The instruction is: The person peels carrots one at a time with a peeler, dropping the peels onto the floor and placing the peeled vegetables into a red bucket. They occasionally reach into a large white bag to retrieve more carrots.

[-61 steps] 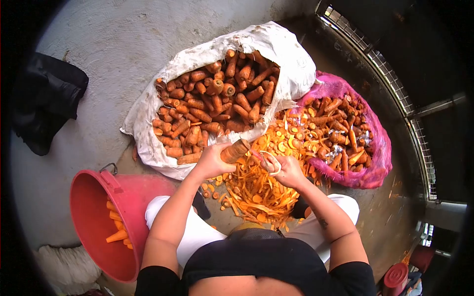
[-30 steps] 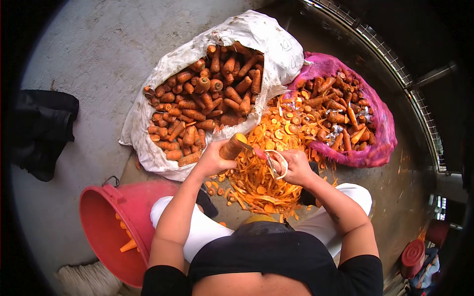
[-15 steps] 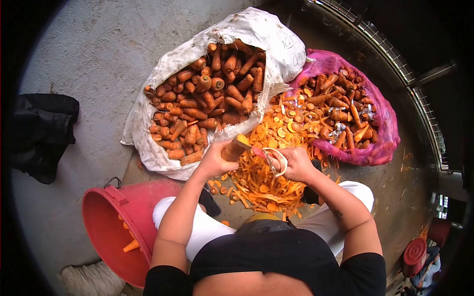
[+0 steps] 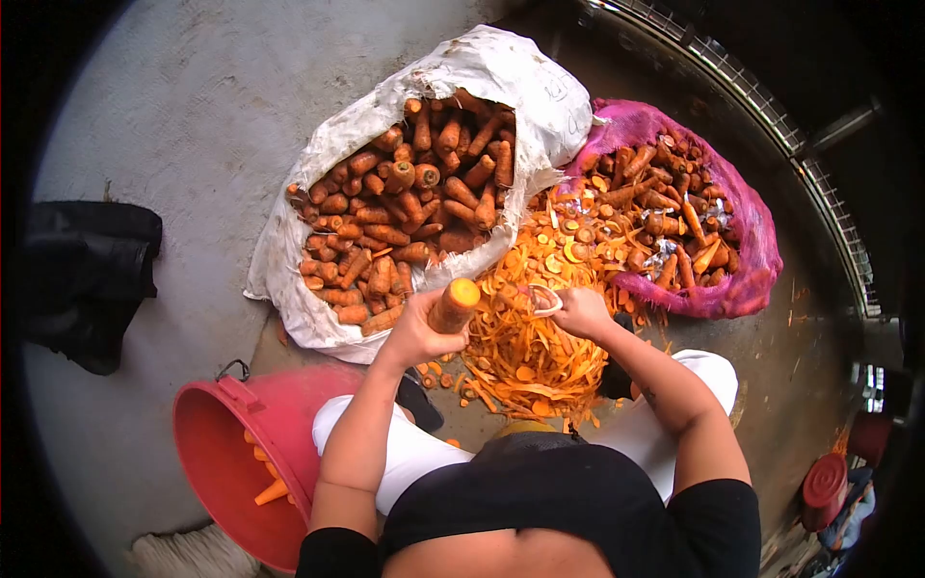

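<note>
My left hand (image 4: 418,335) is wrapped round a thick carrot (image 4: 453,308), whose cut yellow-orange end faces up. To its right, my right hand (image 4: 584,314) is closed on a peeler with a cream loop (image 4: 546,310); its blade is hard to make out. The peeler is apart from the carrot. Below both hands lies a heap of orange peelings and cut carrot ends (image 4: 535,356). Just beyond my left hand, a white sack (image 4: 328,159) lies open, full of unpeeled carrots (image 4: 385,231).
A pink mesh sack (image 4: 756,226) of carrots and scraps stands at the right. A tipped red bucket (image 4: 226,405) holds peeled carrots (image 4: 273,491) at lower left. Dark cloth (image 4: 92,279) lies far left. A metal grating (image 4: 761,96) curves along the right. Another person (image 4: 853,511) is at lower right.
The carrot has turned so its cut end faces up toward me. My right hand with the peeler has drawn slightly away from it, and the whole view has shifted a little.
</note>
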